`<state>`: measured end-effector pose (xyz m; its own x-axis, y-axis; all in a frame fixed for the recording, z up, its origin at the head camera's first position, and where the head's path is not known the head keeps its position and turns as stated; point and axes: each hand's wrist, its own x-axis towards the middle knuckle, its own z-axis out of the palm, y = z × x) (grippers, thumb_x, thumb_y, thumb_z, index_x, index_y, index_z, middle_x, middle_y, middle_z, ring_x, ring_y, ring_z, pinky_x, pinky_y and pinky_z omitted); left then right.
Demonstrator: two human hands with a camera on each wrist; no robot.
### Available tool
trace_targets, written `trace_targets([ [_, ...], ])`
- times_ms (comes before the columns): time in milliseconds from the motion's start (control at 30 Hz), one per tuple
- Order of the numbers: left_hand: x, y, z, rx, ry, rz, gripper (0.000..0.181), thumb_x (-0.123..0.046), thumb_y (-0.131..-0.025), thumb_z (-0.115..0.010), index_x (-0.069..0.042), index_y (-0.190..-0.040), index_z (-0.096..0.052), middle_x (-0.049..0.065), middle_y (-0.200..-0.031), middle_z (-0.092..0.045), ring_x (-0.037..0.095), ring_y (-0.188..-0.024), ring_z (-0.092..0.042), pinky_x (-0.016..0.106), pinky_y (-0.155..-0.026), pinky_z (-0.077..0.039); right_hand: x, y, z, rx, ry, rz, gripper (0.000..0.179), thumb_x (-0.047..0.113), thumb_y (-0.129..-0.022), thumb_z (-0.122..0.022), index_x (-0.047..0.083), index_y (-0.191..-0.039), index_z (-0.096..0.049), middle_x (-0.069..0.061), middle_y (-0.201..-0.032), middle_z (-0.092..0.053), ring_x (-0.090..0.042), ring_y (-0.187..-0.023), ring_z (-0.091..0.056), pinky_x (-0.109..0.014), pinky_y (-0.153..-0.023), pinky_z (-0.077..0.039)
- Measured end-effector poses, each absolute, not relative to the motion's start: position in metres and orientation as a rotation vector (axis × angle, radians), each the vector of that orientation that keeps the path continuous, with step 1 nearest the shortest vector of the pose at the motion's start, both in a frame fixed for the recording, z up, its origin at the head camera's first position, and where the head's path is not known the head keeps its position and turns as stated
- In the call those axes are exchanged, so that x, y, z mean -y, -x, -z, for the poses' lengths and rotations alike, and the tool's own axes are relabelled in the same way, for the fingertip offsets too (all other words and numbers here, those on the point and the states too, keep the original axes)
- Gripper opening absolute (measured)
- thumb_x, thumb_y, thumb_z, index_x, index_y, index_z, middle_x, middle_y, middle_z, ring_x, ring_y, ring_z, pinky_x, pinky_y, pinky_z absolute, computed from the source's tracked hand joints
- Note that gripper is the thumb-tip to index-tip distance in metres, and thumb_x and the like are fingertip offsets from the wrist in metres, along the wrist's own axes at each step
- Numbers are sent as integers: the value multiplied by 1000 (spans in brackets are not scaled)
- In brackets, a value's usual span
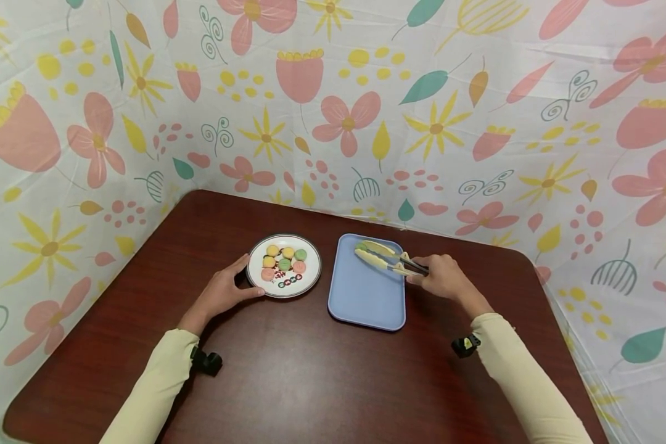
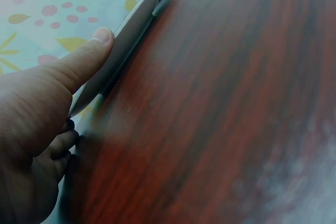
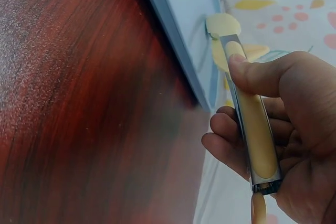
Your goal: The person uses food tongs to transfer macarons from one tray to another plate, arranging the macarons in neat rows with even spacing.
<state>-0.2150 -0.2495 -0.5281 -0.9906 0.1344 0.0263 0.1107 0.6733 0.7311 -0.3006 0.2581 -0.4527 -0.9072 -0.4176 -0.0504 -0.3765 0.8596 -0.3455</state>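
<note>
A white plate (image 1: 312, 280) with a dark rim line bears several small yellow, green and pink macarons (image 1: 284, 264). My left hand (image 1: 226, 288) holds the plate's left side, its thumb (image 2: 89, 59) against the rim and its fingers spread round the edge. Over the far part of a blue tray (image 1: 366, 302), my right hand (image 1: 446, 277) grips metal tongs (image 3: 252, 129) with cream-coloured pads and tips. A green macaron (image 1: 362, 246) shows at the tongs' far end. Whether it touches the tray I cannot tell.
Plate and tray lie side by side on a dark reddish-brown table (image 1: 288, 370), with a gap between them. A flower-patterned cloth (image 1: 322, 148) hangs close behind the table's far edge and along both sides.
</note>
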Motion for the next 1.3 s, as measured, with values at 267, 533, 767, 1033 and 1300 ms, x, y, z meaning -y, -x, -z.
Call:
trace_targets([
  [267, 249, 216, 528, -2859, -215, -1235, 115, -62, -78, -82, -6, -162, -26, 15, -167, -26, 35, -153, -28, 56, -117, -34, -257, 295, 437, -2950, 692, 493, 57, 30, -92, -78, -3, -136, -64, -4, -72, -65, -18, -60, -50, -33, -57, -39],
  [533, 249, 216, 528, -2853, -205, -1236, 115, -62, -78, -81, -6, -162, -26, 15, -167, -26, 35, -153, -27, 56, -116, -35, -246, 284, 416, -2970, 814, 516, 51, 29, -91, -79, 1, -133, -68, 0, -76, -68, -14, -58, -50, -31, -57, -41],
  [767, 249, 215, 529, -2843, -213, -1244, 116, -65, -78, -79, -7, -162, -26, 13, -168, -25, 34, -153, -27, 56, -116, -35, -222, 270, 402, -2942, 906, 542, 55, 28, -89, -82, 0, -134, -67, 5, -67, -63, -10, -54, -45, -28, -54, -38],
  [1033, 249, 214, 528, -2839, -207, -1253, 115, -64, -78, -80, -7, -162, -25, 13, -168, -25, 34, -153, -26, 56, -116, -35, -190, 256, 396, -2900, 1039, 550, 53, 28, -88, -83, 2, -132, -69, 8, -58, -54, -7, -50, -38, -26, -50, -35],
  [1300, 249, 214, 528, -2832, -208, -1253, 115, -64, -78, -80, -7, -162, -26, 13, -168, -24, 34, -154, -25, 55, -117, -35, -164, 254, 406, -2823, 1165, 582, 48, 26, -88, -83, 4, -129, -71, 1, -91, -76, -4, -54, -45, -24, -52, -40],
])
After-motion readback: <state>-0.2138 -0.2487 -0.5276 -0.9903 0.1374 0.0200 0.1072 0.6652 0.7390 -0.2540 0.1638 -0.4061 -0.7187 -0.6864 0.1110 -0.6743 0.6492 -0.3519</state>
